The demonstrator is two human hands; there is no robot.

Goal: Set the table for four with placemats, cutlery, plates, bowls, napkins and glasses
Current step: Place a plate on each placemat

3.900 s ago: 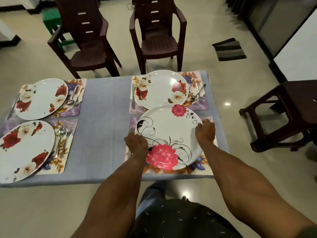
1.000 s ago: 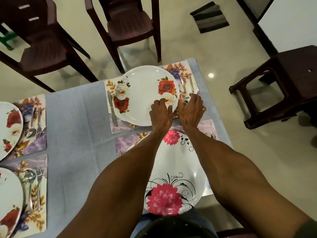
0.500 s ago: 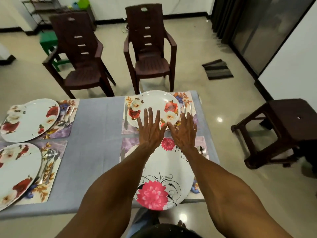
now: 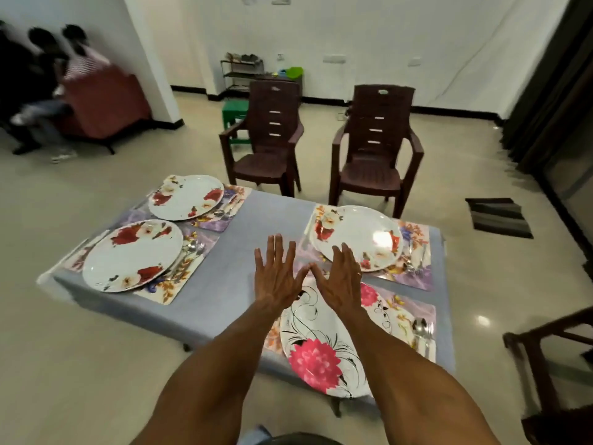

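Observation:
My left hand (image 4: 278,273) and my right hand (image 4: 339,277) hover flat above the table (image 4: 244,252), fingers spread, holding nothing, thumbs almost touching. Below them lies a white plate with a pink flower (image 4: 321,348) on a floral placemat (image 4: 404,309), with a spoon and fork (image 4: 422,332) to its right. Just beyond my right hand a rose-patterned plate (image 4: 356,236) rests on its own mat, cutlery (image 4: 414,258) beside it. Two more rose plates sit on mats at the left, the nearer plate (image 4: 131,255) and the farther plate (image 4: 186,197), each with cutlery.
Two dark brown plastic chairs (image 4: 266,139) (image 4: 375,146) stand behind the table. A dark stool (image 4: 555,364) is at the right, a folded mat (image 4: 499,216) on the floor. People sit blurred at the far left (image 4: 48,88). A green stool (image 4: 234,117) and shelf stand by the back wall.
My hands let go of the far rose plate, opened flat and lifted off the table. The view tilted up and shows the room behind.

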